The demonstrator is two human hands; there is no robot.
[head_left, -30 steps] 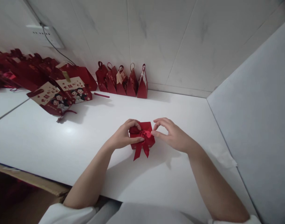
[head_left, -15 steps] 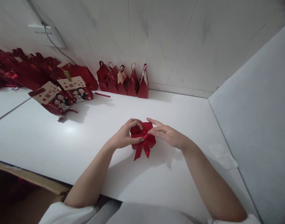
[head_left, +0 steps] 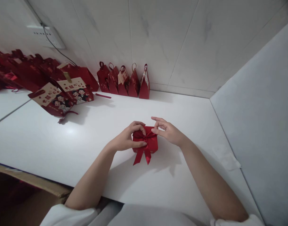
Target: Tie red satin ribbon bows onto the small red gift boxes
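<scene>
A small red gift box [head_left: 153,145] lies on the white table in front of me. Across its top runs a red satin ribbon [head_left: 148,153], tied in a bow, with two tails hanging over the near side. My left hand [head_left: 126,136] curls over the left part of the bow, thumb and fingers closed beside the knot. At the bow's right end, my right hand [head_left: 171,131] pinches the right ribbon loop between thumb and index finger. Its other fingers extend away from the box. The left loop is partly hidden under my left hand.
Several small red gift boxes [head_left: 133,88] with loop handles stand against the tiled wall. Red printed boxes [head_left: 80,92] and more red bags [head_left: 28,72] crowd the left. A ribbon strip [head_left: 103,95] lies nearby. A cardboard box [head_left: 40,182] sits below the table's front left edge.
My right hand has drawn back slightly from the knot to the right, pulling the ribbon loop outward. The box has shifted slightly toward me; my left hand stays on the bow.
</scene>
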